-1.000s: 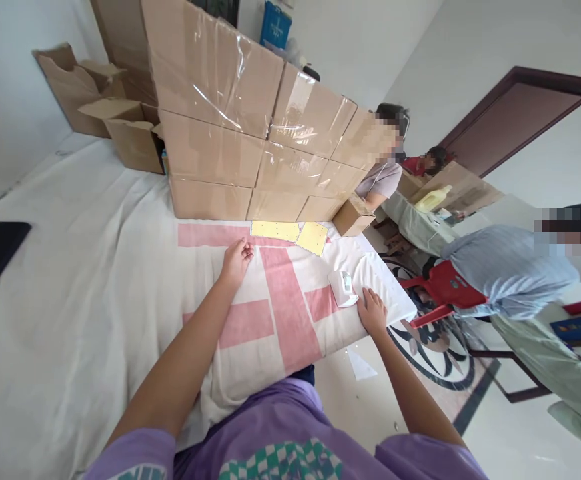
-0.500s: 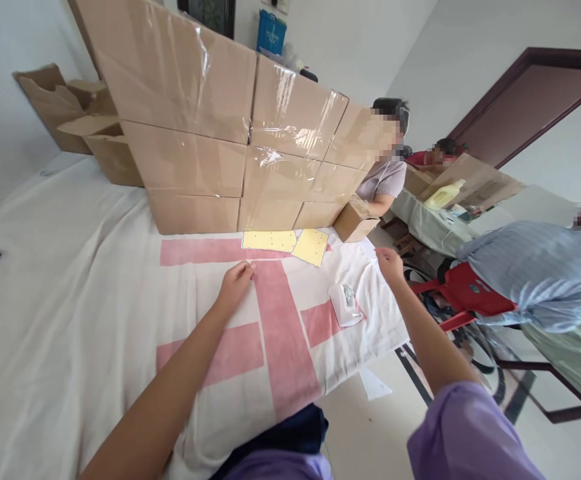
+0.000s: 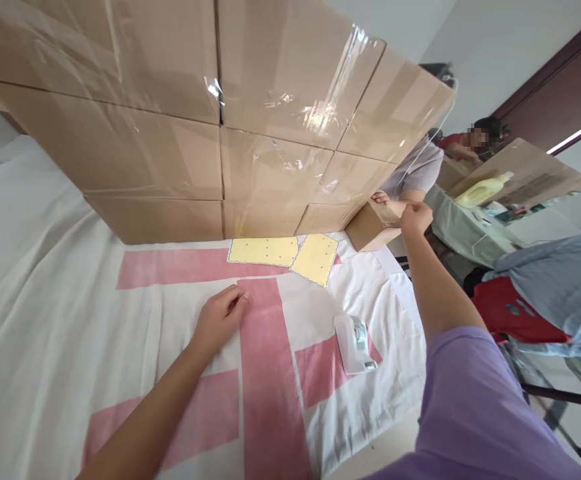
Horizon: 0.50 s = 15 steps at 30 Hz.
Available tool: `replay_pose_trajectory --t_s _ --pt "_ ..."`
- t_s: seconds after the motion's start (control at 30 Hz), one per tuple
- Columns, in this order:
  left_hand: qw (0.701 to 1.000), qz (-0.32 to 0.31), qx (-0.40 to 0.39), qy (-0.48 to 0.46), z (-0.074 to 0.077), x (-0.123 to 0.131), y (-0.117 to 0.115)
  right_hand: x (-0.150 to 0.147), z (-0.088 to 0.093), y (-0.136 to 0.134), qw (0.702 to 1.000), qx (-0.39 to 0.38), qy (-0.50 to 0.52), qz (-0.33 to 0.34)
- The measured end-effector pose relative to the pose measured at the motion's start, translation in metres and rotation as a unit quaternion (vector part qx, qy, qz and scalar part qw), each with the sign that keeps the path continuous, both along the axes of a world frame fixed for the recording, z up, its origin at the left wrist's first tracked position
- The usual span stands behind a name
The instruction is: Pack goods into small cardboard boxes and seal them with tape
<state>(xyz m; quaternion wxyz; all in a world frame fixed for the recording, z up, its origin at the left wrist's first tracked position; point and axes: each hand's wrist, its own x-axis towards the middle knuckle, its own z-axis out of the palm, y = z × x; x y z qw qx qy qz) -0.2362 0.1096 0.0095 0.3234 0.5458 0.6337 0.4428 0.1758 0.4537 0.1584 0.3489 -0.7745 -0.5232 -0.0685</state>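
My left hand (image 3: 223, 313) rests on the white cloth beside a pink strip (image 3: 265, 353), its fingers curled in and nothing seen in them. Stretched out to the right, my right hand (image 3: 417, 219) has its fingers pressed together next to a small cardboard box (image 3: 370, 227); what they hold, if anything, is hidden. Two yellow dotted paper pieces with ragged edges, a left one (image 3: 263, 250) and a tilted right one (image 3: 316, 259), lie at the foot of the boxes, touching or nearly so. A white tape dispenser (image 3: 354, 345) stands nearer me.
A wall of taped cardboard boxes (image 3: 275, 160) rises along the far side of the table. Behind the small box, a co-worker's hand (image 3: 380, 197) touches it. A red chair (image 3: 515, 310) with a seated person is on the right. A yellow bottle (image 3: 485, 190) stands on another table.
My right hand has moved forward and right, up to the small box. The left hand stays low over the cloth, its fingers curled. My view has come closer to the boxes.
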Motion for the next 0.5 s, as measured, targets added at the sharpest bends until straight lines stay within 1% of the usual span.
replay_pose_trajectory --t_s 0.07,0.13,0.2,0.23,0.3,0.37,0.43,0.5 --pt "1.000 -0.003 -0.013 0.008 0.001 0.001 0.001 -0.013 -0.005 -0.003 0.999 0.031 -0.018 0.008" --pt "1.000 -0.007 -0.026 0.015 0.002 0.002 0.002 -0.026 -0.009 -0.009 0.997 0.030 -0.045 0.052" --pt "0.999 -0.008 -0.031 0.015 0.003 0.002 0.003 -0.032 -0.009 -0.013 0.993 -0.026 -0.075 0.085" --pt "0.999 -0.009 -0.031 0.009 0.003 0.002 0.002 -0.032 -0.007 -0.014 0.990 -0.064 -0.093 0.081" --pt "1.000 -0.014 -0.025 -0.013 0.002 -0.001 0.001 -0.024 0.002 -0.014 0.982 -0.127 -0.134 0.042" --pt "0.999 -0.027 -0.019 -0.038 0.001 -0.003 0.000 -0.010 0.013 -0.011 0.973 -0.161 -0.163 0.010" --pt "0.998 -0.038 -0.017 -0.055 0.001 -0.004 -0.002 0.005 0.023 -0.006 0.966 -0.191 -0.176 0.015" --pt "0.997 -0.040 -0.019 -0.056 0.001 -0.004 -0.003 0.015 0.028 0.001 0.957 -0.216 -0.186 0.048"
